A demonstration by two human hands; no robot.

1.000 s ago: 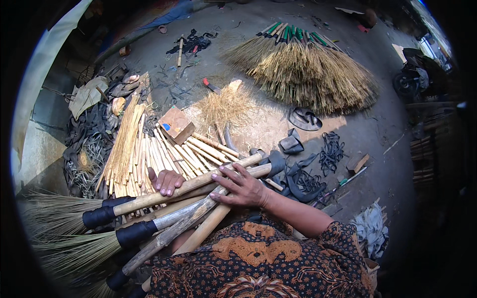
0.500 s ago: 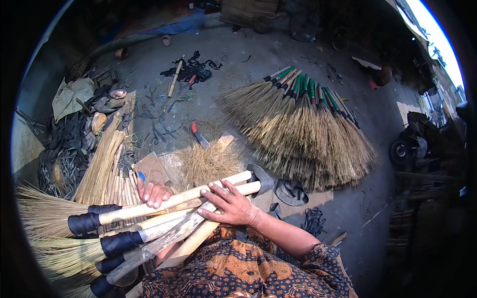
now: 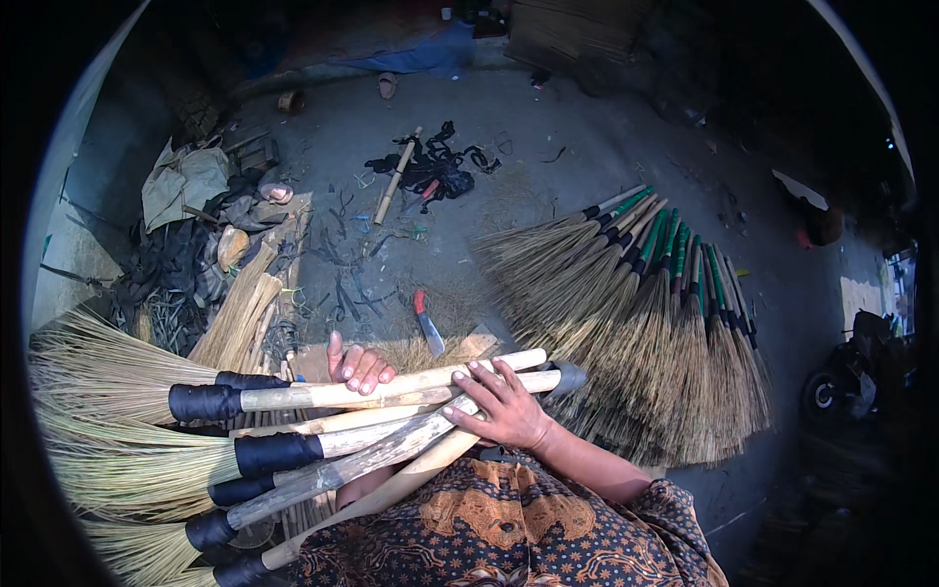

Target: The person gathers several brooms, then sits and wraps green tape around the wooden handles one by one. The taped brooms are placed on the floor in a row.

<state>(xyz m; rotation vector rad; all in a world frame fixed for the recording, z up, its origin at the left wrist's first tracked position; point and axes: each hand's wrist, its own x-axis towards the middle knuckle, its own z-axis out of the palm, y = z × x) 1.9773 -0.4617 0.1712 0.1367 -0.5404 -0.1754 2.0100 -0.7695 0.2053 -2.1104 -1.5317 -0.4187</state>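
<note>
Because the handles (image 3: 342, 393) look stiff yet light, the brooms (image 3: 279, 453) before the person's patterned shirt (image 3: 509, 519) seem best held mid-pole. Bristles (image 3: 137, 460) point left, long axes converging rightward. The right hand (image 3: 501, 403) spreads across several handles; the left hand (image 3: 360, 367) curls over the top one, hold unclear.

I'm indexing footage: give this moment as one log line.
left hand: half-curled at broom handles | right hand: spread across handles | fanned brooms: on floor

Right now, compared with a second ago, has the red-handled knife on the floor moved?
No. Judged against the pale stick on the floor, the knife keeps its place beside the straw; only the view shifts.
</note>
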